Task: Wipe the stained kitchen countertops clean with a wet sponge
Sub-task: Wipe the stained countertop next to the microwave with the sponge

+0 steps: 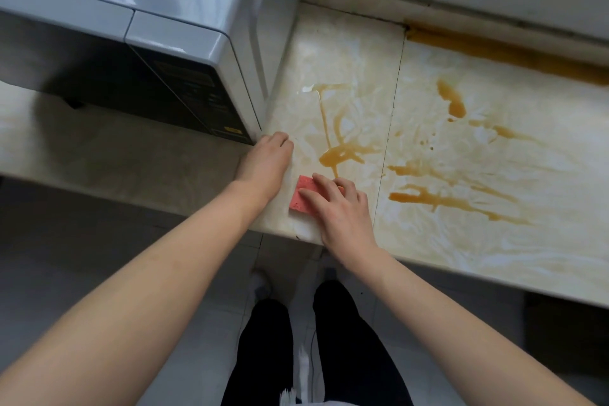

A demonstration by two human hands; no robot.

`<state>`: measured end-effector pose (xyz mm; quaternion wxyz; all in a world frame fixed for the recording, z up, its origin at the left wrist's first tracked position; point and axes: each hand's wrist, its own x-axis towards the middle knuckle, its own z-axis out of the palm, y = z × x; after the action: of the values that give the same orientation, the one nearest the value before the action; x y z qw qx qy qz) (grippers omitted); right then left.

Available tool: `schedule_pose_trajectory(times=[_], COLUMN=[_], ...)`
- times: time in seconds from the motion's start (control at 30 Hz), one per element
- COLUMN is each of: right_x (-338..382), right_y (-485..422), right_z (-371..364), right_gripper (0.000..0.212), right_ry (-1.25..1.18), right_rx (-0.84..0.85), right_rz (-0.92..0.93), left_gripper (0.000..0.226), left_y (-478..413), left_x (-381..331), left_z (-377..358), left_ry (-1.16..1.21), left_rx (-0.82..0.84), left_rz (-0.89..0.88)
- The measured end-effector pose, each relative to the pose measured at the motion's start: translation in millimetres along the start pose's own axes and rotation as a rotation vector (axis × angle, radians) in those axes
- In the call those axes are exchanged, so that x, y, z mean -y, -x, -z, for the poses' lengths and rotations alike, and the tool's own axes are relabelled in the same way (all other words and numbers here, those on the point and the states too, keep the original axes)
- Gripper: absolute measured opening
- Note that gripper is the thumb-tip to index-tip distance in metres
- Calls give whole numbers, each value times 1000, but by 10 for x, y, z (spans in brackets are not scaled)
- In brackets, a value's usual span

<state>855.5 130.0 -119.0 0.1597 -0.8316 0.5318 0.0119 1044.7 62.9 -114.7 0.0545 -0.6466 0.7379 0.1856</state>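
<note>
A pink sponge (pixel 300 196) lies flat on the cream marbled countertop (pixel 494 241) close to its front edge. My right hand (pixel 336 208) lies on top of the sponge with its fingers spread over it, pressing it down. My left hand (pixel 268 158) rests on the counter just left of the sponge, fingers loosely bent, beside the microwave's corner. Brown sauce stains run across the counter: a looping streak (pixel 339 150) just beyond the sponge, long smears (pixel 445 198) to the right, and a blot (pixel 453 102) farther back.
A white microwave (pixel 171 53) with a dark door stands on the counter at the left, hard against my left hand. A brown strip (pixel 510 54) stains the seam under the back wall. Below the counter edge are a tiled floor and my legs (pixel 329 339).
</note>
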Motion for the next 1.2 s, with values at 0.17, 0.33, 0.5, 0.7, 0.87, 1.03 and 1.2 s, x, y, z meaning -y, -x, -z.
schedule_pose_trajectory(times=[0.17,0.33,0.5,0.7,0.87,1.03,1.2], right_x=[-24,-83,-180,-253,-338,-418,-426], right_y=[-162,-406,-732,-1099,-1444,-1795,-2004], right_z=[12,25,77,163,237,330,428], right_gripper=[76,75,66,70,70,69,68], right_ry=[22,-19,-69,-98,-86,-92,-107], right_rx=[-28,-63,-100,-129,-140,-152,-135], right_rz=[-36,-75,-103,-133,-156,-187,-237], left_gripper=[59,56,51,50,52,55,64], left_y=[-57,-131,-145,-163,-158,-191,-188], left_x=[-127,-247,-265,-293,-226,-168,-165], left_z=[51,141,134,162,159,96,122], left_ry=[-90,-202,-230,-268,-291,-278,-237], left_rx=[-30,-30,-7,-1,-2,9,31], left_rz=[50,70,90,76,66,72,92])
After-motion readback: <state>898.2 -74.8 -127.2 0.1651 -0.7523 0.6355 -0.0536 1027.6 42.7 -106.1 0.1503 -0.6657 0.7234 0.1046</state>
